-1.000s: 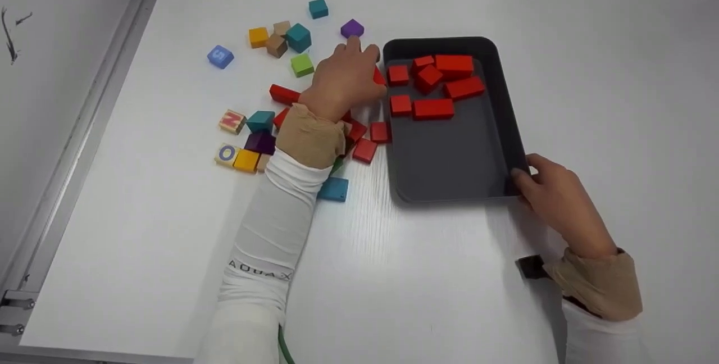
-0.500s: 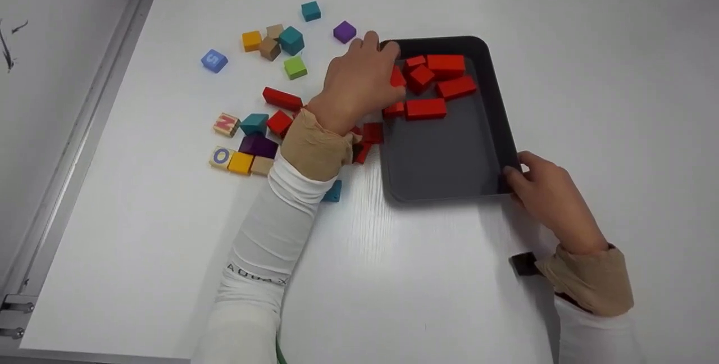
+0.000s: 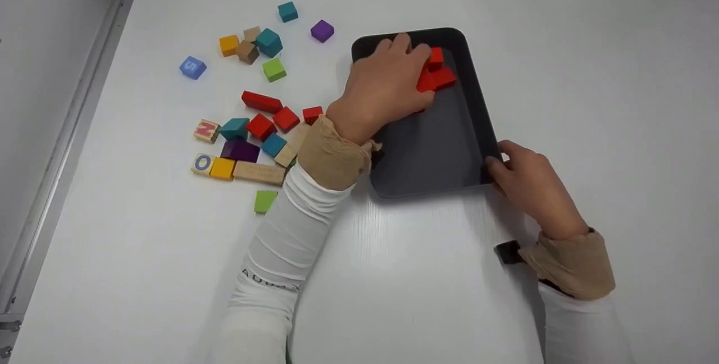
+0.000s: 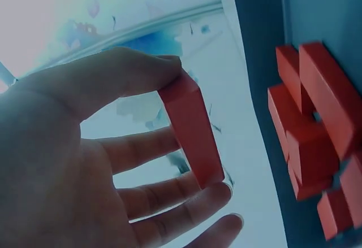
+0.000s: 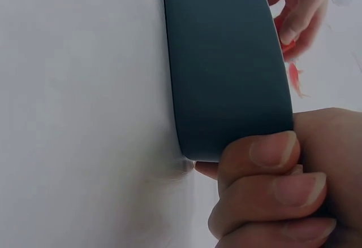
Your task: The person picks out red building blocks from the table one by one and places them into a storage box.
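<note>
My left hand (image 3: 386, 84) is over the left part of the dark grey tray (image 3: 438, 156) in the head view and hides some of what lies there. Between its thumb and fingers it pinches a long red block (image 4: 195, 132), plain in the left wrist view. Several other red blocks (image 3: 444, 78) lie inside the tray, toward its far end. At the near right corner of the tray, my right hand (image 3: 533, 187) grips the wall; in the right wrist view its curled fingers (image 5: 266, 194) lie over the tray's outer side.
Left of the tray, loose red blocks (image 3: 261, 101) lie among a wooden plank (image 3: 259, 173), a purple block (image 3: 240, 150) and lettered blocks (image 3: 206, 131). Farther back are teal (image 3: 269, 42), lime green (image 3: 274, 69) and blue numbered (image 3: 192, 67) blocks. A wall borders the table's left side.
My left hand has moved right, from beside the tray to over the red blocks in it, carrying a red block. The right hand keeps its grip on the tray corner. The head view has shifted slightly.
</note>
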Tool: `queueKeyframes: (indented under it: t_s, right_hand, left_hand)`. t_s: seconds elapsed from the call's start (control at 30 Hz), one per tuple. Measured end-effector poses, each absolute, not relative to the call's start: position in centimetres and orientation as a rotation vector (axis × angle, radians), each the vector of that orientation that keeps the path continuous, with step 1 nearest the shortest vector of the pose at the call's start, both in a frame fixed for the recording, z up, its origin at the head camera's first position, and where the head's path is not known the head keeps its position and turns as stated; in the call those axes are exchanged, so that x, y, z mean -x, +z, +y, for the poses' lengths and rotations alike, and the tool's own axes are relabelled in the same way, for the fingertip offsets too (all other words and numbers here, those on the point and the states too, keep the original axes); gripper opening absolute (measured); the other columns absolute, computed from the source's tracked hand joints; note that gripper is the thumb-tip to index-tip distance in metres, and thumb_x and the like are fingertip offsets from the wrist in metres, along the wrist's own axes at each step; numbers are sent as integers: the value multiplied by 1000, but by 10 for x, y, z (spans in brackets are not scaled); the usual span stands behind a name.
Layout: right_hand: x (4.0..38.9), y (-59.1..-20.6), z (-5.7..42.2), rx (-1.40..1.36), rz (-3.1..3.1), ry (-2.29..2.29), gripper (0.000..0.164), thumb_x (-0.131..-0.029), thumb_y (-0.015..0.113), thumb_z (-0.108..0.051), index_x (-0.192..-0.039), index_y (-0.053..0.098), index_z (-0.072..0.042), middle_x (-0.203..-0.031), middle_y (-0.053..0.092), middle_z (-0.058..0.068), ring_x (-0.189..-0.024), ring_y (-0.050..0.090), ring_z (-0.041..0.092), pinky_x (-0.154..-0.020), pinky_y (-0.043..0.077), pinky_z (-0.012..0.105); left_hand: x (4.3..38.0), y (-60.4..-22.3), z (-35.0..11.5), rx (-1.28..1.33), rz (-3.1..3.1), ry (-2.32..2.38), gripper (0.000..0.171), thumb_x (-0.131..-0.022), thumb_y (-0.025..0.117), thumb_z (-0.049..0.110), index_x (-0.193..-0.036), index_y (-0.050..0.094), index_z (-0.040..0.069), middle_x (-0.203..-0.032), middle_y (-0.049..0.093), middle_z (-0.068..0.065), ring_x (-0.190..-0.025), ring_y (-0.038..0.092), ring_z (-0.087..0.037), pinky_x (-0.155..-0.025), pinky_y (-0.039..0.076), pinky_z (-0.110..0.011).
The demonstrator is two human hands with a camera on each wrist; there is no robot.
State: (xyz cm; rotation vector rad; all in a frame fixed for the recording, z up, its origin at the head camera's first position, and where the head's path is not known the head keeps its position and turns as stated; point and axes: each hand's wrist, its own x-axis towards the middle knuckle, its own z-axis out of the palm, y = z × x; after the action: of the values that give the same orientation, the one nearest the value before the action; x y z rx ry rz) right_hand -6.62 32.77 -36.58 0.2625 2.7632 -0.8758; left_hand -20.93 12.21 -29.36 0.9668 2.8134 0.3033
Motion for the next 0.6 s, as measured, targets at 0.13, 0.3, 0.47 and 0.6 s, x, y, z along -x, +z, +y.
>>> queueKeyframes:
  t_s: [0.13, 0.3, 0.47, 0.6]
  right_hand:
    - [66, -363, 328, -285, 2758, -873, 34, -100, 42, -22, -123, 54, 0, -69, 60, 6, -59, 52, 15, -53, 42, 27]
    - [67, -362, 330, -303, 2762, -865, 33, -100, 42, -22, -122, 55, -1, -68, 59, 6, -58, 51, 15, -51, 41, 27]
    - [67, -362, 330, -288, 2765, -875, 34, -101, 41, -23, -121, 55, 1, -67, 59, 6, -57, 50, 14, -50, 40, 27]
    - [67, -363, 328, -299, 2753, -880, 34, -101, 41, -23, -121, 55, 0, -68, 60, 6, -57, 51, 15, -51, 41, 28]
  left_hand:
    - [205, -297, 144, -1072, 2779, 231, 50, -89, 55, 34, -136, 49, 21, -128, 52, -4, -108, 50, -20, -79, 51, -35]
    - [203, -305, 167, -1171, 2729, 32, 47, -92, 54, 31, -137, 49, 18, -136, 51, -5, -117, 50, -21, -87, 52, -39]
    - [203, -313, 181, -1208, 2677, -42, 43, -94, 51, 27, -135, 51, 17, -130, 55, -6, -114, 53, -22, -90, 52, -39]
    - [203, -318, 188, -1210, 2647, -101, 42, -95, 48, 26, -136, 51, 17, -129, 56, -6, -114, 53, -22, -93, 50, -38]
